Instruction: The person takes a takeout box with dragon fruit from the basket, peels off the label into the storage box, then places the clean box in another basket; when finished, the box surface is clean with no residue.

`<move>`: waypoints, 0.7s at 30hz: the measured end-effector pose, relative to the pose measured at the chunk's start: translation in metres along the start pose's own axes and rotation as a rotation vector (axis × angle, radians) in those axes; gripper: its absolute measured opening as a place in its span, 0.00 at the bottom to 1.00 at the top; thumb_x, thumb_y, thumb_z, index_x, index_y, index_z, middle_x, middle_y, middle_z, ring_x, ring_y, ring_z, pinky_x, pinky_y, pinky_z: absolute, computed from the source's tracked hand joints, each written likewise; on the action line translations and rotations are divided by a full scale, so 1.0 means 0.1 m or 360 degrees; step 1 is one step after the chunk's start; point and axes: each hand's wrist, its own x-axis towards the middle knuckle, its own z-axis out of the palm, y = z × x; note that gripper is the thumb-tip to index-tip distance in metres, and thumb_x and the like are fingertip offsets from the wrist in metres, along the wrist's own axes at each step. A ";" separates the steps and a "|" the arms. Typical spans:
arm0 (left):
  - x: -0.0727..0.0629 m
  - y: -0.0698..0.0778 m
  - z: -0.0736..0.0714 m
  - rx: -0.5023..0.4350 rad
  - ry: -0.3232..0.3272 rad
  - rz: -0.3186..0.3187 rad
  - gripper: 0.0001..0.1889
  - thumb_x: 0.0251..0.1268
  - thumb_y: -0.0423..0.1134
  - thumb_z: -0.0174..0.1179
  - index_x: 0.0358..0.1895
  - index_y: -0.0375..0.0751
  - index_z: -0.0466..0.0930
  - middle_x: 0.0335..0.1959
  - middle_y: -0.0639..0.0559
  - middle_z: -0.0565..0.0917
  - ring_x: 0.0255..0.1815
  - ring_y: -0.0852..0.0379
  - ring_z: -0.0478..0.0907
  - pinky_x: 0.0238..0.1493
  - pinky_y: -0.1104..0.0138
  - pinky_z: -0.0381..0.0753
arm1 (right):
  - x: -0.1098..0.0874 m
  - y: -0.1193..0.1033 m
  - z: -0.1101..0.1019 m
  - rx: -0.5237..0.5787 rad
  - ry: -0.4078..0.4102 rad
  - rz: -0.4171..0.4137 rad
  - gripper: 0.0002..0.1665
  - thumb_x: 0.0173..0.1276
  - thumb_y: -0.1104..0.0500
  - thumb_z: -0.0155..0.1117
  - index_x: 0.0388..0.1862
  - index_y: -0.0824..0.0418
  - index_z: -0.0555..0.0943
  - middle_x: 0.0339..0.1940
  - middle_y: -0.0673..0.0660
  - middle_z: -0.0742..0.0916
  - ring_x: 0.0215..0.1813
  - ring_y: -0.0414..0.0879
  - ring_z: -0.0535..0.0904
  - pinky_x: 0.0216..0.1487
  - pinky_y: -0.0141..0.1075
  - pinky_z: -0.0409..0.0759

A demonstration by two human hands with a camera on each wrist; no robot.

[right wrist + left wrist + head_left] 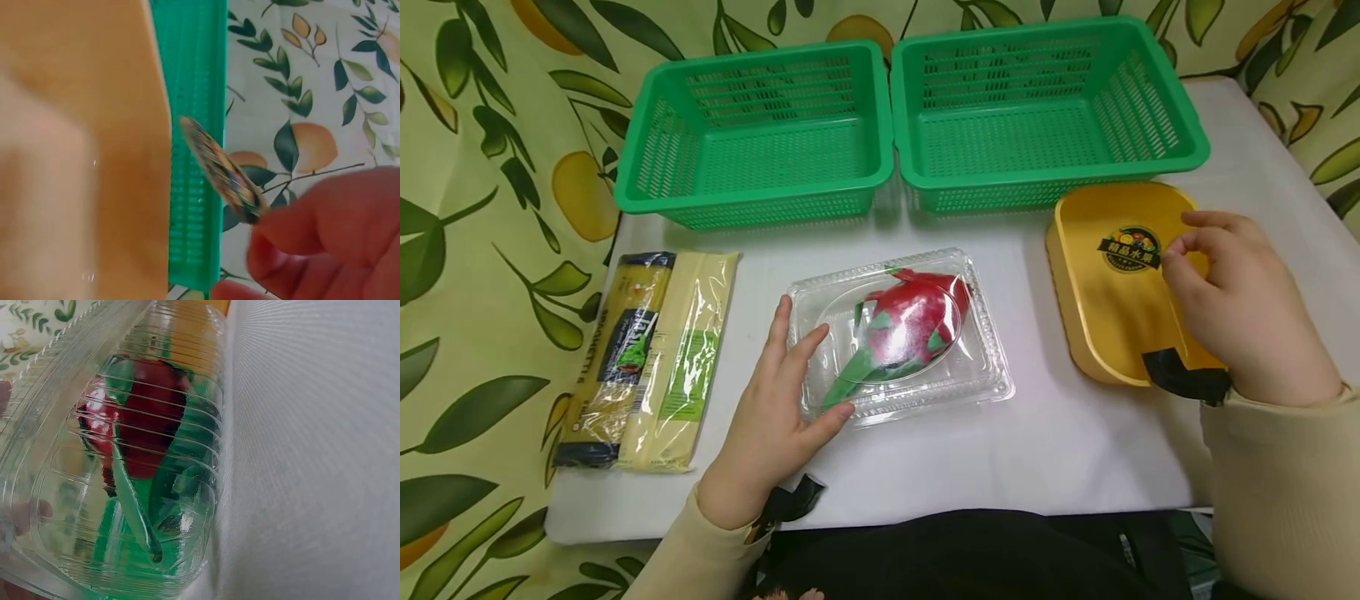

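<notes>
A clear plastic clamshell box (981, 367) lies closed on the table, with a red and green toy dragon fruit (906, 321) inside. My left hand (767, 425) rests at the box's left end, fingers spread, fingertips on its edge and lid. Thumb and forefinger of my right hand (1247, 304) pinch the edge of a small round fruit sticker (1131, 249), black with coloured fruit and a lettered band. The sticker is held up over a yellow plastic bin (1082, 333); in the right wrist view it appears nearly edge-on.
Two green slotted baskets (752, 204) (1045, 175) stand side by side along the back. Two packs of noodles, a spaghetti pack (617, 358) and a pale pack (681, 367), lie on the left. A white cloth (940, 467) covers the table; leaf-patterned fabric hangs around it.
</notes>
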 end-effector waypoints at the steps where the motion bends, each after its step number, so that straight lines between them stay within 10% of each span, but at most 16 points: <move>1: 0.00 0.00 0.00 0.0002 0.0000 0.0001 0.55 0.75 0.84 0.42 0.79 0.35 0.72 0.93 0.34 0.48 0.88 0.26 0.59 0.73 0.24 0.71 | 0.02 0.03 0.00 -0.0019 -0.0046 -0.0001 0.24 0.88 0.56 0.45 0.54 0.79 0.77 0.88 0.77 0.64 0.87 0.79 0.54 0.85 0.73 0.51; 21: 0.00 -0.01 -0.01 0.0005 -0.0012 -0.0014 0.55 0.74 0.84 0.42 0.80 0.36 0.71 0.93 0.36 0.47 0.88 0.27 0.58 0.72 0.24 0.72 | 0.26 0.30 0.06 -0.0332 -0.0830 -0.0053 0.32 0.90 0.50 0.46 0.70 0.79 0.73 0.85 0.83 0.61 0.84 0.83 0.53 0.81 0.77 0.52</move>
